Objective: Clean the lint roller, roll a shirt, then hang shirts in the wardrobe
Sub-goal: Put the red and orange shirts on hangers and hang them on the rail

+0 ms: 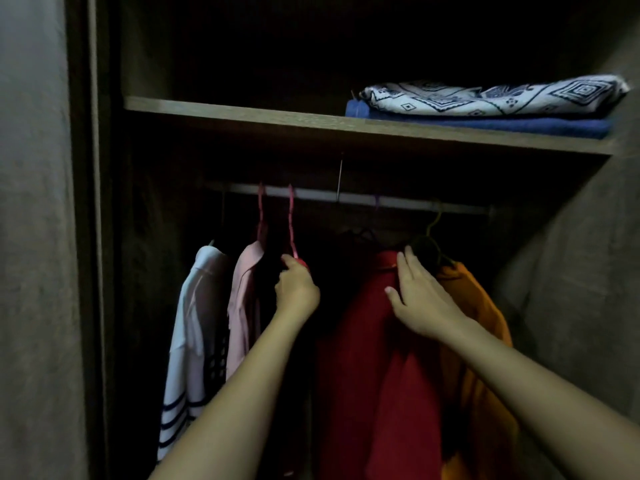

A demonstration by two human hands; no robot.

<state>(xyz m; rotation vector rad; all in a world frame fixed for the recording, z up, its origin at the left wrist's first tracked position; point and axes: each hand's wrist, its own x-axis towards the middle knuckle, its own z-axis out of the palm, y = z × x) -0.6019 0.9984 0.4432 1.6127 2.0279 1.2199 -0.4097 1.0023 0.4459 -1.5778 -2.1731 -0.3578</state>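
Gripping a thin pink hanger [292,223], left hand [297,289] curls closed.

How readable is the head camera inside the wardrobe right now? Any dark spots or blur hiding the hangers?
Head view: dim overall; the space above the shelf and around the rail is nearly black. The garment on the pink hanger under the left hand is lost in shadow. The right hand and red shirt read clearly; edges look soft and bowed.

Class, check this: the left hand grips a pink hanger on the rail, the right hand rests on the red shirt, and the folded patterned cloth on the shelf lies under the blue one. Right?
One error: in the head view the patterned cloth lies on top of the blue cloth, not under it. The left hand on the pink hanger and the right hand on the red shirt are right.
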